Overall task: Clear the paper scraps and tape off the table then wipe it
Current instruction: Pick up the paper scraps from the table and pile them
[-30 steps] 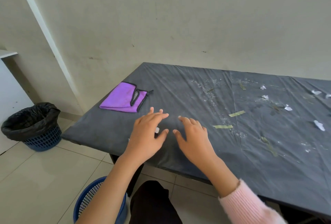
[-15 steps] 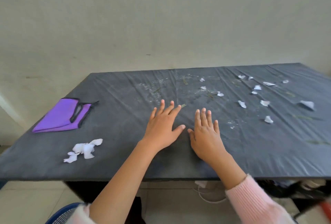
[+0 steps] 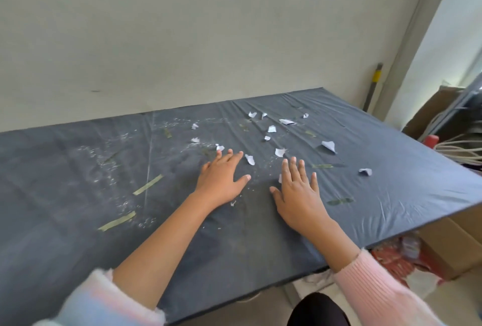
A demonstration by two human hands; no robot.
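small, torn white paper scraps point(image 3: 249, 159) lie just past the fingers point(image 3: 238, 156). pale green tape strips point(image 3: 147, 185) stick flat on both sides of them. the left hand point(image 3: 220, 182) and right hand point(image 3: 300, 195) lie flat on the dark bench point(image 3: 65, 195), fingers spread. they have slid closer to the scraps than before.

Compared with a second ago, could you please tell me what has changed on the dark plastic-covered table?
Both hands have slid rightward along the dark plastic-covered table, from beside the purple cloth to the scattered white paper scraps; left hand and right hand are now spread flat among them. The cloth is out of view. Unchanged: hands open and empty; scraps and pale green tape strips unmoved.
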